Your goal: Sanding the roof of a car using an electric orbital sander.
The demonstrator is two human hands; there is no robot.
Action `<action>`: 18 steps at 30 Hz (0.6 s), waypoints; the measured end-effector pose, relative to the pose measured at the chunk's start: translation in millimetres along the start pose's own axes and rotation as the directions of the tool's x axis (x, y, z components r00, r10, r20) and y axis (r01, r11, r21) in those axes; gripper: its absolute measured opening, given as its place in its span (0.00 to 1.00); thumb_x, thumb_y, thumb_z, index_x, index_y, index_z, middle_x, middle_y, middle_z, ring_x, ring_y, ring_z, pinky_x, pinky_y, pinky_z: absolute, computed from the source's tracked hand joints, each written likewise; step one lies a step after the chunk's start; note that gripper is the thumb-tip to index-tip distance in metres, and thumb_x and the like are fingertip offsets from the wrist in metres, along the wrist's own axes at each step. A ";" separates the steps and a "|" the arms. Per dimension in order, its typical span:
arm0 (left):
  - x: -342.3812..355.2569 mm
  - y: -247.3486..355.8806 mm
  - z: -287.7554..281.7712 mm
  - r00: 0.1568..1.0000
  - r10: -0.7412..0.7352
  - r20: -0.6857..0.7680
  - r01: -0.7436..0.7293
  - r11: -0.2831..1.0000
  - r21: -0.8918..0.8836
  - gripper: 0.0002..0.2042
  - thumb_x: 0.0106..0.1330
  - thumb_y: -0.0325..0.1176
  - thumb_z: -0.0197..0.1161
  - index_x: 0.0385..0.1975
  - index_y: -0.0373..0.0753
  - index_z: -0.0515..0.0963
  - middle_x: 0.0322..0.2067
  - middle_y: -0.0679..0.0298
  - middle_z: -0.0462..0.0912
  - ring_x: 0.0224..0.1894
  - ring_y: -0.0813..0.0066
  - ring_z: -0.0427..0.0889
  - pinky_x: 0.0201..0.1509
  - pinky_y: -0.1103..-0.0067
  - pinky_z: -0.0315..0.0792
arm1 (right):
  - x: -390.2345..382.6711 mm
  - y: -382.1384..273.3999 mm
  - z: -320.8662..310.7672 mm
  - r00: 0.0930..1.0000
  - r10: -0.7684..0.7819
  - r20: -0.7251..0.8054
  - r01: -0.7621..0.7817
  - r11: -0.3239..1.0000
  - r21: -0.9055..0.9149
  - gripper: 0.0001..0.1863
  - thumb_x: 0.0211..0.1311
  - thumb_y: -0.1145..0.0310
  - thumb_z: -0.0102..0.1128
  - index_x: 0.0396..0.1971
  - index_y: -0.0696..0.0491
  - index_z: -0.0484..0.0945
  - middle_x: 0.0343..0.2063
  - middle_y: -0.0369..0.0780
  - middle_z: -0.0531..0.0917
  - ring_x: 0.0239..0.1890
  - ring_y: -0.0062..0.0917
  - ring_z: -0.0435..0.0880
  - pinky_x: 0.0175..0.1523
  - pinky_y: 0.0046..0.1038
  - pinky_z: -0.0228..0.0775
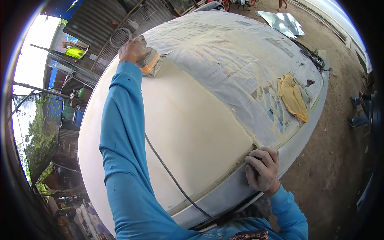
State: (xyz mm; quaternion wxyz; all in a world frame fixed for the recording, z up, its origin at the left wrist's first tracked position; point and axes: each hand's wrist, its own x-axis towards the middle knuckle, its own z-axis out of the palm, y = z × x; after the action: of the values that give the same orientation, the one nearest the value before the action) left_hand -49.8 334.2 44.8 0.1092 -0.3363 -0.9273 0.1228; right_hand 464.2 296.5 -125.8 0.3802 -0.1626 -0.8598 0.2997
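A pale cream car roof panel [188, 132] spreads out in front of me. At its far left corner my left hand [134, 50] is closed around an orange and grey power sander [151, 63], whose flat base lies against the panel. A dark cord [166, 166] crosses the panel to its near edge; its upper end disappears behind my left sleeve. On the right, my dust-whitened right hand [264, 168] bends its fingers over the roof edge [240, 163], close to the panel's corner. Masking of newspaper and plastic sheet [224, 60] borders the cream surface.
A yellow cloth [293, 98] lies on the masking to the right. Dark wiring [310, 54] rests near the far right edge. Beyond are a shiny sheet [282, 24] on dirt ground, a red motorcycle [240, 3] and another person [360, 108]. Corrugated metal [94, 24] stands at the left.
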 end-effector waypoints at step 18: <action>-12.8 36.1 -7.8 0.992 0.116 -0.039 -0.118 0.992 -0.052 0.28 0.57 0.53 0.68 0.59 0.55 0.79 0.52 0.58 0.87 0.54 0.56 0.85 0.58 0.61 0.77 | 3.1 -3.1 1.2 1.000 -0.006 -0.012 0.006 1.000 -0.020 0.17 0.39 0.76 0.68 0.36 0.53 0.84 0.40 0.38 0.83 0.46 0.37 0.78 0.52 0.40 0.68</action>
State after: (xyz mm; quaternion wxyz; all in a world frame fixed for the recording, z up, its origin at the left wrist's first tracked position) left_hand -16.4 353.9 39.7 0.1092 -0.3952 -0.9069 0.0976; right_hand 461.1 295.2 -122.8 0.3846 -0.1657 -0.8609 0.2889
